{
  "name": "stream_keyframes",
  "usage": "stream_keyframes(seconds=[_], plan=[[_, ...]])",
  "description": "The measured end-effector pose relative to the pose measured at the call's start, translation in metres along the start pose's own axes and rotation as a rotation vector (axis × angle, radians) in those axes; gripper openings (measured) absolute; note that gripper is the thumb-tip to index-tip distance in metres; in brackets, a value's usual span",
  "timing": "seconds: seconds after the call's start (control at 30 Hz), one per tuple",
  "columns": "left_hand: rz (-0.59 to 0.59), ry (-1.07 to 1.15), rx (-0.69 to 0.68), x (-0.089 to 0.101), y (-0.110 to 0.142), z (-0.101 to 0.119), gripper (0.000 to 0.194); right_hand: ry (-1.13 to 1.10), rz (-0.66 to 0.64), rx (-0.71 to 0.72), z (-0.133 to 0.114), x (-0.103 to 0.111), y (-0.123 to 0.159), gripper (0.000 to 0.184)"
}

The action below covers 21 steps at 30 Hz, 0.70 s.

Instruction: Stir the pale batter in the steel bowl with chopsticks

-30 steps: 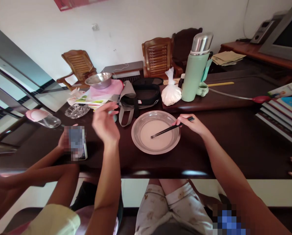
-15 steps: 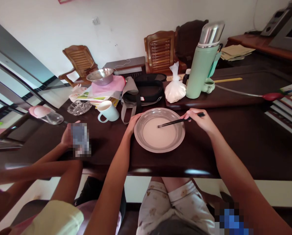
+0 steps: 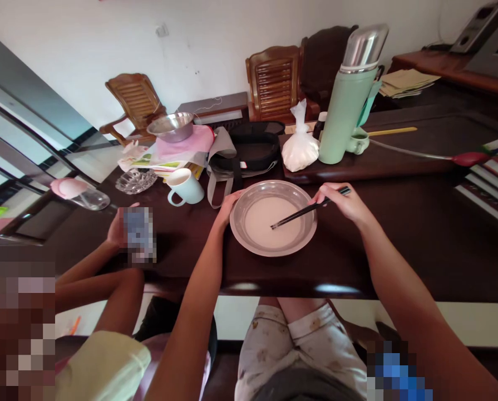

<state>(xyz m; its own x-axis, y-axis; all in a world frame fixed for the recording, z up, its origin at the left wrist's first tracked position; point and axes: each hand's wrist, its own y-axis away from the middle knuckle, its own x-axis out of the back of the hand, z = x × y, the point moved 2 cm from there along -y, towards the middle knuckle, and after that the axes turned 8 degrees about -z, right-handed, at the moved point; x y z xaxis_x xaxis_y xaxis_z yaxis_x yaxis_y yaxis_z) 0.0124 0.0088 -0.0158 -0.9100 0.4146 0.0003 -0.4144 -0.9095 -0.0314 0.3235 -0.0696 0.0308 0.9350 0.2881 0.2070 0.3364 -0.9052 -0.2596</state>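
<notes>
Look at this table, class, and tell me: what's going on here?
Someone's right hand holds black chopsticks that reach into a metal bowl of pale liquid, while the left hand touches the bowl's left rim. A plastic bag of white material sits behind the bowl, and a pale mug stands to the bowl's left. Farther left, another person's hand holds a pixelated object.

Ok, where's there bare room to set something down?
Widest: dark brown wooden table right of your right hand, up to the multicoloured stacked books. Smaller: between the pale handled mug and your left forearm. Crowded: behind the round metal basin: grey-black fabric bag, white-filled plastic bag, tall green thermos.
</notes>
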Motion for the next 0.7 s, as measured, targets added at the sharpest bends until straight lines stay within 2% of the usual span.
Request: stream_keyframes(seconds=[0.1,0.27,0.43,0.5,0.6,0.7], plan=[[0.002,-0.017,-0.015,0.001,-0.001,-0.001,0.045,0.042,-0.059,0.022,-0.002,-0.006,-0.001,0.035],[-0.005,0.065,0.000,0.002,-0.002,-0.003,0.046,0.021,0.105,0.016,0.001,0.004,0.000,0.038],[-0.015,0.094,0.028,0.005,-0.004,-0.007,0.047,0.061,-0.028,0.001,-0.002,-0.003,0.000,0.040],[-0.006,0.078,0.025,0.005,-0.004,-0.008,0.047,0.086,-0.011,0.018,-0.003,-0.003,0.000,0.038],[0.000,0.055,0.021,0.004,-0.003,-0.007,0.047,0.056,0.082,0.011,-0.001,0.004,0.001,0.040],[-0.011,0.044,0.010,0.002,-0.003,-0.006,0.047,0.018,0.046,-0.013,0.001,0.003,0.000,0.042]])
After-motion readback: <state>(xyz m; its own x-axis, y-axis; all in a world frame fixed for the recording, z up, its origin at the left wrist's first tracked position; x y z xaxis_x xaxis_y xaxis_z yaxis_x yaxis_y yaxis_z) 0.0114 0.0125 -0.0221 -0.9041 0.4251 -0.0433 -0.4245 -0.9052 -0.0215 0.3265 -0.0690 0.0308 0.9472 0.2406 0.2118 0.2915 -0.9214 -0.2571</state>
